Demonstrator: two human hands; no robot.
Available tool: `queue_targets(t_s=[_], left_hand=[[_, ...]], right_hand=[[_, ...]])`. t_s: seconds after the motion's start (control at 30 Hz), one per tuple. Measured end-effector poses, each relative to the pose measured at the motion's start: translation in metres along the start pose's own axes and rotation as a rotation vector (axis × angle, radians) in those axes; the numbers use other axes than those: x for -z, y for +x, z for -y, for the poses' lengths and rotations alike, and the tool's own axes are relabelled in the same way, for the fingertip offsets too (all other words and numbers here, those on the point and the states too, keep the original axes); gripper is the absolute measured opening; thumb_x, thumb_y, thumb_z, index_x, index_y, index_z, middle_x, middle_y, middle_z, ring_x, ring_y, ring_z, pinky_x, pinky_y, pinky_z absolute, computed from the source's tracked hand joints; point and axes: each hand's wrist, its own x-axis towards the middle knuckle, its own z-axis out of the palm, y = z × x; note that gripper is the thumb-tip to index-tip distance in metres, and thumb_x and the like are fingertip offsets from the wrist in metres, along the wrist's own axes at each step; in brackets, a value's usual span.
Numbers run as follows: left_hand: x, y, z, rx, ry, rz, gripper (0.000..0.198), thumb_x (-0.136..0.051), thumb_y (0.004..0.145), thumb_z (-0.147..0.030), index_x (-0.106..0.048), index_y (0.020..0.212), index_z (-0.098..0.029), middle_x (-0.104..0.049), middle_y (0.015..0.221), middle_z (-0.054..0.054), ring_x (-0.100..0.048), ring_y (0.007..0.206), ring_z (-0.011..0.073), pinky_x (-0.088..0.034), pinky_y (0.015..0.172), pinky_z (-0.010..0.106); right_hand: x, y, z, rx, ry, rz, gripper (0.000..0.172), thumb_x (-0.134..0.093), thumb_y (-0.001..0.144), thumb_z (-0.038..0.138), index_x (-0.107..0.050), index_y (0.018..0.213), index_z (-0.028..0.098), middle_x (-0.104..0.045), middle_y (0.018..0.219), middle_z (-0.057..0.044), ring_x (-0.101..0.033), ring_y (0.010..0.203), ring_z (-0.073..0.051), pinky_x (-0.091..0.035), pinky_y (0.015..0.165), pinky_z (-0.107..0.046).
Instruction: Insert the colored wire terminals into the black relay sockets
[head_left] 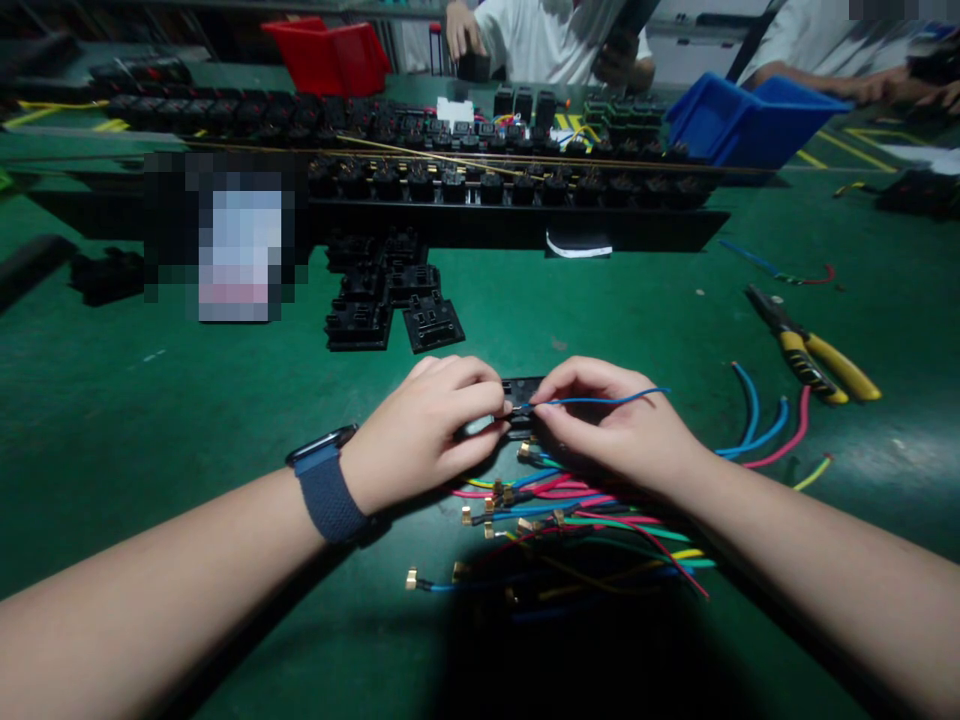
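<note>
A thin blue wire [600,401] is pinched between the thumb and fingers of my right hand [615,405], its free end sticking out to the right. The wire's other end, with a small metal tip, meets the closed fingertips of my left hand [454,412]. Just behind both sets of fingertips lies a black plastic part [523,386], partly covered by my hands. Below them, several coloured wires [577,490] with brass terminals [466,515] are spread on the green table [247,420], some passing under my right forearm.
Yellow-handled pliers [814,355] lie at right. Several black plastic housings [358,322] sit ahead of my left hand. Beyond them runs a long black rack [517,225] of parts, with a red bin [326,60] and a blue bin [750,120] behind. Other people [551,40] are across the table.
</note>
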Motion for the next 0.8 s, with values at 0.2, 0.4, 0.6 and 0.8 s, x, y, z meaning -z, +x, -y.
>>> queue_targets(t_s=[0.2, 0.4, 0.6, 0.8], left_hand=[[0.0019, 0.0012, -0.0011, 0.022, -0.024, 0.031, 0.009, -0.05, 0.089, -0.024, -0.058, 0.088, -0.018, -0.057, 0.101, 0.005, -0.053, 0.094, 0.0189, -0.04, 0.085, 0.035], [0.0024, 0.0014, -0.0019, 0.039, -0.033, 0.044, 0.01, -0.051, 0.089, -0.024, -0.058, 0.088, -0.018, -0.057, 0.101, 0.005, -0.052, 0.093, 0.0185, -0.041, 0.085, 0.034], [0.0016, 0.0014, -0.0019, 0.031, -0.001, 0.033, 0.011, -0.051, 0.089, -0.026, -0.058, 0.088, -0.018, -0.057, 0.1, 0.005, -0.052, 0.095, 0.0196, -0.039, 0.085, 0.036], [0.0009, 0.0012, -0.0013, 0.026, 0.014, 0.029, 0.011, -0.051, 0.089, -0.027, -0.058, 0.087, -0.018, -0.055, 0.098, 0.005, -0.05, 0.093, 0.0194, -0.039, 0.084, 0.036]], right_hand=[[0.0003, -0.0002, -0.0009, -0.01, -0.009, 0.004, 0.004, -0.06, 0.078, 0.02, -0.063, 0.078, 0.017, -0.064, 0.071, 0.0, -0.056, 0.064, -0.011, -0.044, 0.06, -0.022], [0.0001, -0.0001, -0.0013, -0.006, 0.007, 0.009, 0.005, -0.06, 0.079, 0.021, -0.063, 0.078, 0.017, -0.064, 0.071, 0.0, -0.056, 0.063, -0.01, -0.044, 0.059, -0.022], [0.0001, -0.0002, -0.0022, -0.009, 0.007, 0.015, 0.005, -0.06, 0.078, 0.021, -0.063, 0.077, 0.017, -0.064, 0.07, 0.0, -0.056, 0.062, -0.01, -0.044, 0.059, -0.022], [0.0012, -0.0006, -0.0023, -0.01, 0.003, 0.022, 0.005, -0.06, 0.079, 0.021, -0.062, 0.077, 0.017, -0.063, 0.069, 0.001, -0.055, 0.062, -0.01, -0.043, 0.059, -0.022]])
